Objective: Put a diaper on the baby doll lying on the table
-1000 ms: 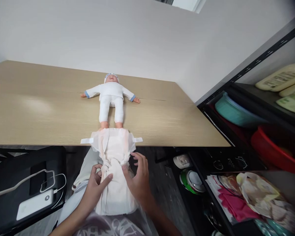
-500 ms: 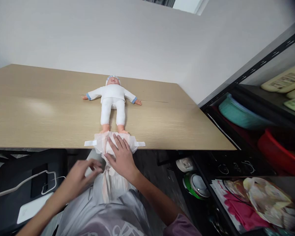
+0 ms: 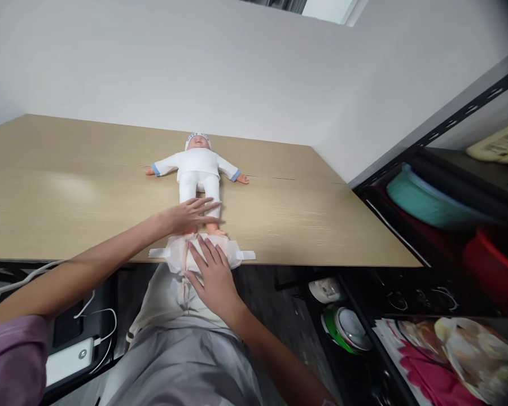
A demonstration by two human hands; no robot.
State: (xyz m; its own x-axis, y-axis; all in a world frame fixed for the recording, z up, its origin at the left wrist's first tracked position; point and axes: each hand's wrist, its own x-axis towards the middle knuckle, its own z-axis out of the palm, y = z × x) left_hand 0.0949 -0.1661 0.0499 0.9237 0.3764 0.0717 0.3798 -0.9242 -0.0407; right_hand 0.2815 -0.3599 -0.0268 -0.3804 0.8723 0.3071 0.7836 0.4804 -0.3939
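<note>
- Below the doll point(image 3: 198, 169), the right hand point(image 3: 211, 270) lies spread flat on the soft, light diaper point(image 3: 232, 254).
- Left hand point(image 3: 186, 217), fingers open, touches the doll's legs.
- Judgement: light, rigid plastic; take both ankles.

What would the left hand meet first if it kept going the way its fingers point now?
Probably the white-clothed baby doll's legs. The left hand lies flat, fingers pointing right, over the doll's shins near its feet, and seems to touch them already, though depth is unclear. Beyond lies bare light wooden tabletop.
</note>
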